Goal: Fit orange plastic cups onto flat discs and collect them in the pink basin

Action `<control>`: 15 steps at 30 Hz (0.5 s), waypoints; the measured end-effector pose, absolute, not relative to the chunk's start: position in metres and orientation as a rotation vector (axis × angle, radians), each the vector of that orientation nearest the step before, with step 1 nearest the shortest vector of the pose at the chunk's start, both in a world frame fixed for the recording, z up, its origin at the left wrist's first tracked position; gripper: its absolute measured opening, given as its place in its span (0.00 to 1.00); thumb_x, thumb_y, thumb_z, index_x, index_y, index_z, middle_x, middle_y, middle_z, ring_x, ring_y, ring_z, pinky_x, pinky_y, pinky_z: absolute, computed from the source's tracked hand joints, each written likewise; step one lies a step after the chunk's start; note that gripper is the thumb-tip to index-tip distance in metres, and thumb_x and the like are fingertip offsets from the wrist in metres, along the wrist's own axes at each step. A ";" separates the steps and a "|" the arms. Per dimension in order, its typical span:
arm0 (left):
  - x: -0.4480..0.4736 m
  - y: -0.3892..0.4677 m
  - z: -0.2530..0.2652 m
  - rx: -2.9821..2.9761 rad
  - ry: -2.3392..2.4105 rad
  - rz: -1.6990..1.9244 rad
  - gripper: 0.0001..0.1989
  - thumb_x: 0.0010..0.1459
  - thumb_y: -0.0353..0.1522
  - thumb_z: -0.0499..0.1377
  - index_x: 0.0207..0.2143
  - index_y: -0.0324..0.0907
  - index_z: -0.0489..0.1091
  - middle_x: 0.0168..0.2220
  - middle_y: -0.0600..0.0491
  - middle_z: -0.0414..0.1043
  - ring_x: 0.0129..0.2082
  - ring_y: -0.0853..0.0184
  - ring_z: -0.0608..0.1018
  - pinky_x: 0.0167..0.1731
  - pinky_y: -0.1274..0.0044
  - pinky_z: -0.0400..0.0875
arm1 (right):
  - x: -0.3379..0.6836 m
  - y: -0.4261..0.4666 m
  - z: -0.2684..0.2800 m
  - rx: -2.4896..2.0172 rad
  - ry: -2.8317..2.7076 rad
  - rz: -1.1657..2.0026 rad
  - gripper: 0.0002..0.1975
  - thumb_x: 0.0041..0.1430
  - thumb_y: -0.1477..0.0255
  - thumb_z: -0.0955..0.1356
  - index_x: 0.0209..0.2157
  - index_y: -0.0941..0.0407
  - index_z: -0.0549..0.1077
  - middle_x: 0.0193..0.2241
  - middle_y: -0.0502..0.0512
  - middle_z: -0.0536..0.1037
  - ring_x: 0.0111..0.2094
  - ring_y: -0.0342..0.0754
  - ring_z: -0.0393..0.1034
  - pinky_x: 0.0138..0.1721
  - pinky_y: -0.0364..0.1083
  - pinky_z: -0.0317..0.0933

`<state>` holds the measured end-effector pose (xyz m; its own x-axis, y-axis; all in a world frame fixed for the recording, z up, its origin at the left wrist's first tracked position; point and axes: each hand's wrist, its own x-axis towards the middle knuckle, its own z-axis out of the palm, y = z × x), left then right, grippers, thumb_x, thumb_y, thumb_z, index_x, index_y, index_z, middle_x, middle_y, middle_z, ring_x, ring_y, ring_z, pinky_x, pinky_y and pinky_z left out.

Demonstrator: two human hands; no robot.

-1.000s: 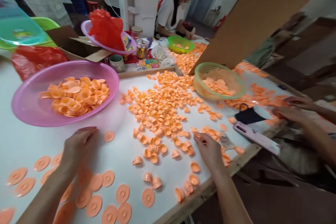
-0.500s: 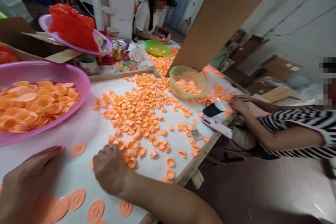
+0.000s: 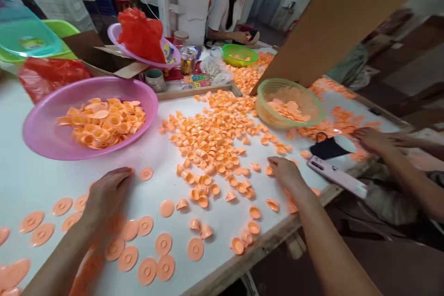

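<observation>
Many small orange toy teacups (image 3: pixel 211 141) lie in a loose pile on the white tabletop. Right of that pile, my right hand (image 3: pixel 287 173) reaches down with bent fingers closed on a single orange teacup (image 3: pixel 269 171). My left hand (image 3: pixel 109 192) hovers low over the table, fingers pressed together; whatever they may hold is hidden. Just beyond its fingertips is an orange saucer (image 3: pixel 146 174). Several more flat round saucers (image 3: pixel 128 258) are spread around and below my left forearm. Two teacups (image 3: pixel 206 231) sit near the saucers at the front.
A pink basin (image 3: pixel 41 143) of teacups stands at left, a green basket (image 3: pixel 291 122) at right. A leaning cardboard sheet (image 3: pixel 333 23), a phone (image 3: pixel 336 175) and a black mask (image 3: pixel 326 148) are nearby. A co-worker's hand (image 3: pixel 373 141) works at the right edge.
My view has swung left. My right hand has moved rightward from the pile's near left side to a teacup on its right, uncovering cups and saucers. My left hand stays near the saucers.
</observation>
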<state>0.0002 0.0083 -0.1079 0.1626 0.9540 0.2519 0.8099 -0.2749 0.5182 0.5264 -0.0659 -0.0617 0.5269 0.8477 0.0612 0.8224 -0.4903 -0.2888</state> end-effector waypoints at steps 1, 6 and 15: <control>0.000 0.009 -0.107 2.209 1.695 0.757 0.15 0.59 0.38 0.51 0.36 0.45 0.77 0.43 0.53 0.80 0.44 0.60 0.81 0.50 0.70 0.74 | 0.529 -0.067 -0.068 -2.490 -1.409 0.184 0.12 0.46 0.81 0.67 0.31 0.57 0.81 0.33 0.61 0.82 0.36 0.54 0.74 0.37 0.47 0.62; 0.006 0.001 -0.100 2.201 1.692 0.836 0.15 0.60 0.38 0.52 0.39 0.45 0.77 0.42 0.51 0.80 0.42 0.60 0.80 0.48 0.70 0.74 | 0.526 -0.072 -0.079 -2.608 -1.466 0.302 0.15 0.42 0.79 0.69 0.35 0.57 0.80 0.35 0.61 0.81 0.35 0.54 0.74 0.34 0.47 0.61; 0.011 0.011 -0.094 1.404 1.764 0.988 0.17 0.53 0.39 0.58 0.43 0.42 0.77 0.39 0.50 0.81 0.37 0.62 0.82 0.40 0.72 0.77 | 0.467 -0.067 -0.050 -2.192 -1.462 0.225 0.06 0.48 0.65 0.68 0.23 0.53 0.73 0.25 0.53 0.76 0.28 0.50 0.70 0.31 0.47 0.61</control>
<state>0.0113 0.0114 -0.0938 -0.1993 0.9790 -0.0435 0.4742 0.1352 0.8700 0.4668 -0.0672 -0.0497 0.4120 0.9017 0.1312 0.8205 -0.3045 -0.4838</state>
